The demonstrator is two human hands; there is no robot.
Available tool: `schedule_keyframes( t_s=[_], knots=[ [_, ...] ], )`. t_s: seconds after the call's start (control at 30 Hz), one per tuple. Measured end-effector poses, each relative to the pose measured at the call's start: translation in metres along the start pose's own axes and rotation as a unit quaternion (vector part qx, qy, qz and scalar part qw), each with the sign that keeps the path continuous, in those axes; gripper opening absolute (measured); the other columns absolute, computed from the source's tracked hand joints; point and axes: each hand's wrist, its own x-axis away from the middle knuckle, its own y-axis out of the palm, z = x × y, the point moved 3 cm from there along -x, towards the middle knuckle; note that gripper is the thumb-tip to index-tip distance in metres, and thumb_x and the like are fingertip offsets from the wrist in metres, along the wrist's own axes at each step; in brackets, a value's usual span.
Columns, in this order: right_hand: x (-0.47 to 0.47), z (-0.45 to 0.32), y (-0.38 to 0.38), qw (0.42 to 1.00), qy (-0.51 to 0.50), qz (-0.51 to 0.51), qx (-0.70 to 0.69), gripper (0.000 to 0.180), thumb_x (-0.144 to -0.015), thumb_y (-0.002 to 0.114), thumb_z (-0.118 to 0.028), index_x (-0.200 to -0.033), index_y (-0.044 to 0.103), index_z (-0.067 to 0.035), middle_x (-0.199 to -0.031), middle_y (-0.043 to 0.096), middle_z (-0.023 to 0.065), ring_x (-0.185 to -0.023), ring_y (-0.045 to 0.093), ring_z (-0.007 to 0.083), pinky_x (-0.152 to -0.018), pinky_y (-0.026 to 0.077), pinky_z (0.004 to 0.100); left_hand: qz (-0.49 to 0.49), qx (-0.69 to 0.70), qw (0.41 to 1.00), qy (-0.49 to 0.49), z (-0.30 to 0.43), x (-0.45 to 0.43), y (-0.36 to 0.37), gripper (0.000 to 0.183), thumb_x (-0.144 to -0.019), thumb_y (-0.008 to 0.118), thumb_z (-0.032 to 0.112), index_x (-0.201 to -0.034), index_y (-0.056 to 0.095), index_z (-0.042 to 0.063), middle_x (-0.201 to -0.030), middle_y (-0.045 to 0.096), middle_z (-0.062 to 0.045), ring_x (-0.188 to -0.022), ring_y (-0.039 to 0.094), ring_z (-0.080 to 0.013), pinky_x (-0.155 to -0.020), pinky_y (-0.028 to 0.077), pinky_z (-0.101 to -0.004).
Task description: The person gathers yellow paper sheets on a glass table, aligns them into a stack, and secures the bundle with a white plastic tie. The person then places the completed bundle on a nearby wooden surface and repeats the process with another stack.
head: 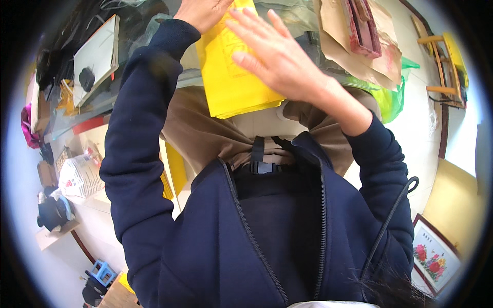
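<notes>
A stack of yellow paper sheets (219,88) with faint printed marks lies on the glass tabletop (188,77), its near end jutting over the edge above my lap. My right hand (281,57) rests palm down on the stack's right part, fingers spread and pointing up and left. At the top rim of the view my left hand (204,13) lies over the stack's far left part; its fingers are partly cut off by the frame, so its grip cannot be told. The near ends of the sheets fan out slightly.
Right of the stack, a red-stained wooden box (364,34) stands on brown paper (335,50), with a green plastic bag (389,100) hanging below. A white book or pad (96,57) and dark plastic bags (54,50) lie left. A wooden chair (443,65) stands far right.
</notes>
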Motion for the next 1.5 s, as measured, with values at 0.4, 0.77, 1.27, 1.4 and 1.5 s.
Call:
schedule_keyframes(
  t_s=[0.4, 0.77, 1.27, 1.4, 1.5],
  knots=[
    [0.036, 0.002, 0.033, 0.998, 0.015, -0.032, -0.046, 0.055, -0.093, 0.046, -0.031, -0.137, 0.038, 0.000, -0.145, 0.036, 0.0184, -0.139, 0.028, 0.0298, -0.115, 0.012, 0.0478, 0.028, 0.132, 0.988, -0.071, 0.018, -0.002, 0.038, 0.061, -0.097, 0.029, 0.052, -0.145, 0.032, 0.016, -0.153, 0.026, -0.007, -0.143, 0.018, -0.0254, -0.114, 0.008, -0.0486],
    [0.019, 0.059, 0.037, 0.622, 0.426, -0.038, -0.656, 0.051, -0.093, 0.055, -0.044, -0.129, 0.052, -0.008, -0.128, 0.055, 0.0042, -0.119, 0.048, 0.0183, -0.100, 0.034, 0.0347, 0.153, 0.724, 0.471, -0.479, 0.070, 0.107, -0.001, 0.063, -0.088, 0.066, 0.029, -0.128, 0.033, -0.008, -0.118, 0.052, -0.020, -0.101, 0.056, -0.0225, -0.084, 0.050, -0.0345],
    [-0.004, 0.012, 0.020, 0.498, 0.426, -0.084, -0.751, 0.046, -0.093, 0.055, -0.020, -0.129, 0.042, 0.004, -0.119, 0.059, 0.0184, -0.100, 0.063, 0.0273, -0.088, 0.053, 0.0385, 0.179, 0.826, 0.372, -0.384, 0.094, 0.124, -0.038, 0.078, -0.077, 0.079, 0.033, -0.125, 0.032, -0.007, -0.113, 0.054, -0.018, -0.102, 0.058, -0.0201, -0.087, 0.050, -0.0324],
    [-0.015, -0.007, 0.008, 0.502, 0.398, -0.056, -0.766, 0.045, -0.092, 0.056, -0.020, -0.128, 0.044, 0.004, -0.116, 0.060, 0.0191, -0.099, 0.064, 0.0276, -0.086, 0.054, 0.0391, 0.179, 0.822, 0.437, -0.318, 0.073, 0.151, -0.067, 0.075, -0.084, 0.071, 0.036, -0.133, 0.030, -0.004, -0.123, 0.052, -0.018, -0.107, 0.056, -0.0223, -0.092, 0.048, -0.0340],
    [-0.033, -0.016, 0.006, 0.503, 0.372, -0.019, -0.780, 0.045, -0.089, 0.061, -0.022, -0.124, 0.048, 0.003, -0.109, 0.064, 0.0166, -0.090, 0.066, 0.0269, -0.080, 0.056, 0.0381, 0.269, 0.869, 0.353, -0.219, 0.056, 0.187, -0.079, 0.081, -0.088, 0.059, 0.050, -0.141, 0.023, -0.001, -0.130, 0.049, -0.018, -0.114, 0.054, -0.0251, -0.097, 0.044, -0.0360]
  ],
)
